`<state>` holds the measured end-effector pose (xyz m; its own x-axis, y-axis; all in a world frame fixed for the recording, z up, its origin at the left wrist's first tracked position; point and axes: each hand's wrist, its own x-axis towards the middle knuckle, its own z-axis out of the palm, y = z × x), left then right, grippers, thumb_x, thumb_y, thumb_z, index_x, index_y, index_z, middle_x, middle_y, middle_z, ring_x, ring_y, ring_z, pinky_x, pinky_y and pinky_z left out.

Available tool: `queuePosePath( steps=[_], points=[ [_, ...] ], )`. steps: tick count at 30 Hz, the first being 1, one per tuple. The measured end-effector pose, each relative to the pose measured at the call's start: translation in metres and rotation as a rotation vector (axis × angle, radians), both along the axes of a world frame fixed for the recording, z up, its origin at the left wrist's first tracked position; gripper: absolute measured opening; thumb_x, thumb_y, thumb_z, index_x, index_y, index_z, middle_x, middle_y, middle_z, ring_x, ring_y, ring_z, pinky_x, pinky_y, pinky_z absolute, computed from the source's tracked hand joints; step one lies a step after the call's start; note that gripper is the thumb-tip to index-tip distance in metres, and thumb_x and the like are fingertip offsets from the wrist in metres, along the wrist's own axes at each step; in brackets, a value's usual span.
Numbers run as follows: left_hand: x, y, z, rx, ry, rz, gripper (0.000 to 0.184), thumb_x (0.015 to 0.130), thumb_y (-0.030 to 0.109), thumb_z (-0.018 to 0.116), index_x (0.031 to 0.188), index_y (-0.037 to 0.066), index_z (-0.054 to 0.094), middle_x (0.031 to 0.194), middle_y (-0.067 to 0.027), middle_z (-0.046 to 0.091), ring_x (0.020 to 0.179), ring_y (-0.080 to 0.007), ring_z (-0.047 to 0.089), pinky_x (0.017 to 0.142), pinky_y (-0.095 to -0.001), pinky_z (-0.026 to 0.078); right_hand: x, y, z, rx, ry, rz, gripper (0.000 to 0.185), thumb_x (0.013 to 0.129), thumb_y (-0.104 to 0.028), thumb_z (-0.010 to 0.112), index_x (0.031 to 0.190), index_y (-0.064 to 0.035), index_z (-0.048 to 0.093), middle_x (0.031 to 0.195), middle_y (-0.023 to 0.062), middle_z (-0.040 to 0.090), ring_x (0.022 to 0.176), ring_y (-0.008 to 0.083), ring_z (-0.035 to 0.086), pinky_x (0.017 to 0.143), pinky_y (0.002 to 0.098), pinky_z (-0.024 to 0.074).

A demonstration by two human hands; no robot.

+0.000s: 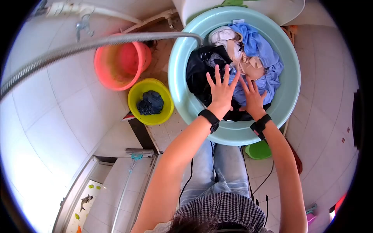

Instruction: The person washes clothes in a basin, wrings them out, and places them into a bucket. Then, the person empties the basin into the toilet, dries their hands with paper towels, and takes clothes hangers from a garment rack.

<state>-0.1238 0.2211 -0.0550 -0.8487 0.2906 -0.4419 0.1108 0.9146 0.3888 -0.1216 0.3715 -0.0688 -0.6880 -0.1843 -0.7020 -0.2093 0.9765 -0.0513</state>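
Note:
A large light-blue basin (pixel 177 77) holds a heap of clothes in front of me. My left hand (pixel 222 91), fingers spread, is over black clothing (pixel 198 73) in the left part of the heap. Beside it, my right hand (pixel 253 99) also has its fingers stretched out, over blue cloth (pixel 272 82). Farther back in the basin are a beige garment (pixel 254 72), a white garment (pixel 221 35) and more of the blue cloth. A flexible metal hose (pixel 116 40) runs over the basin's left rim, its end inside.
On the left stand a red bucket (pixel 101 70) and a yellow basin (pixel 134 112) with dark cloth (pixel 150 103) in it. A tap (pixel 83 26) is on the wall. A mop (pixel 126 182) lies lower left; a green basin (pixel 258 150) is below the big basin. Black cords (pixel 268 176) hang nearby.

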Motion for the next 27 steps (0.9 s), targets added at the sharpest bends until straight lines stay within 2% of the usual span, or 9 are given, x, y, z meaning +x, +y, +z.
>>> queuePosePath(
  steps=[6, 9, 11, 13, 14, 16, 17, 25, 27],
  points=[
    [-0.031, -0.001, -0.047, -0.194, -0.116, -0.119, 0.131, 0.033, 0.033, 0.086, 0.139, 0.028, 0.008, 0.145, -0.0083, 0.006, 0.126, -0.0380, 0.024, 0.091, -0.0599, 0.031, -0.023, 0.006, -0.025, -0.051, 0.050, -0.103, 0.123, 0.041, -0.012, 0.084, 0.137, -0.0325, 0.011, 0.140, 0.0059, 0.021, 0.124, 0.0314, 0.030, 0.081, 0.0665, 0.0367],
    [-0.030, -0.001, -0.078, -0.212, -0.073, -0.151, 0.129, 0.035, 0.031, 0.086, 0.139, 0.030, 0.009, 0.145, -0.0066, 0.007, 0.121, -0.0358, 0.031, 0.090, -0.0539, 0.037, -0.036, 0.010, -0.052, -0.149, -0.063, -0.219, 0.118, 0.035, -0.007, 0.085, 0.134, -0.0254, 0.024, 0.134, 0.0110, 0.032, 0.117, 0.0339, 0.040, 0.086, 0.0478, 0.0440],
    [-0.025, 0.003, -0.095, -0.169, -0.121, -0.061, 0.082, 0.073, 0.016, 0.062, 0.137, 0.039, 0.016, 0.145, 0.0003, 0.011, 0.111, -0.0295, 0.041, 0.088, -0.0512, 0.038, -0.047, 0.001, -0.026, -0.108, 0.013, -0.153, 0.109, 0.037, -0.010, 0.085, 0.130, -0.0205, 0.031, 0.126, 0.0124, 0.042, 0.110, 0.0357, 0.047, 0.086, 0.0399, 0.0453],
    [-0.023, 0.004, -0.099, -0.275, 0.015, -0.107, 0.070, 0.081, 0.007, 0.045, 0.135, 0.043, 0.017, 0.145, 0.0012, 0.013, 0.109, -0.0303, 0.042, 0.084, -0.0462, 0.042, -0.070, -0.006, 0.002, -0.127, -0.154, -0.288, 0.090, 0.044, -0.021, 0.084, 0.123, -0.0178, 0.040, 0.116, 0.0145, 0.050, 0.105, 0.0376, 0.050, 0.082, 0.0403, 0.0458],
    [-0.022, 0.005, -0.096, -0.274, -0.004, -0.081, 0.069, 0.081, 0.007, 0.046, 0.135, 0.042, 0.019, 0.145, 0.0013, 0.013, 0.110, -0.0311, 0.041, 0.085, -0.0456, 0.042, -0.065, 0.006, -0.007, -0.241, 0.000, -0.321, 0.066, 0.055, -0.035, 0.078, 0.110, -0.0111, 0.049, 0.104, 0.0156, 0.055, 0.096, 0.0375, 0.053, 0.076, 0.0400, 0.0463],
    [-0.022, 0.003, -0.088, -0.293, -0.071, -0.188, 0.118, 0.040, 0.030, 0.085, 0.137, 0.029, 0.018, 0.144, -0.0109, 0.009, 0.114, -0.0355, 0.037, 0.084, -0.0436, 0.043, -0.066, 0.014, -0.018, -0.202, 0.278, -0.373, 0.061, 0.058, -0.039, 0.076, 0.104, -0.0080, 0.050, 0.101, 0.0165, 0.055, 0.092, 0.0368, 0.054, 0.073, 0.0407, 0.0459],
    [-0.024, 0.004, -0.084, -0.294, -0.065, -0.186, 0.118, 0.040, 0.030, 0.085, 0.137, 0.029, 0.018, 0.144, -0.0109, 0.009, 0.114, -0.0355, 0.037, 0.084, -0.0436, 0.043, -0.071, 0.016, -0.024, -0.162, 0.572, -0.419, 0.058, 0.061, -0.044, 0.073, 0.098, -0.0048, 0.051, 0.098, 0.0173, 0.055, 0.088, 0.0361, 0.054, 0.071, 0.0413, 0.0455],
    [-0.013, 0.017, -0.039, 0.065, -0.049, 0.211, 0.064, 0.065, 0.021, 0.070, 0.122, 0.010, 0.043, 0.130, -0.0162, 0.034, 0.115, -0.0303, 0.039, 0.095, -0.0398, 0.034, -0.065, 0.006, -0.043, -0.409, 0.265, -0.636, 0.048, 0.070, -0.029, 0.065, 0.101, 0.0020, 0.045, 0.083, 0.0259, 0.059, 0.075, 0.0426, 0.057, 0.066, 0.0469, 0.0471],
    [-0.014, 0.015, -0.030, 0.599, -0.282, 0.831, 0.055, 0.070, 0.023, 0.067, 0.120, 0.013, 0.045, 0.120, -0.0120, 0.042, 0.105, -0.0251, 0.045, 0.090, -0.0354, 0.038, -0.043, 0.003, -0.033, -0.444, 0.315, -0.585, 0.035, 0.071, -0.020, 0.062, 0.093, 0.0039, 0.050, 0.075, 0.0274, 0.058, 0.071, 0.0427, 0.057, 0.063, 0.0490, 0.0461]
  ],
)
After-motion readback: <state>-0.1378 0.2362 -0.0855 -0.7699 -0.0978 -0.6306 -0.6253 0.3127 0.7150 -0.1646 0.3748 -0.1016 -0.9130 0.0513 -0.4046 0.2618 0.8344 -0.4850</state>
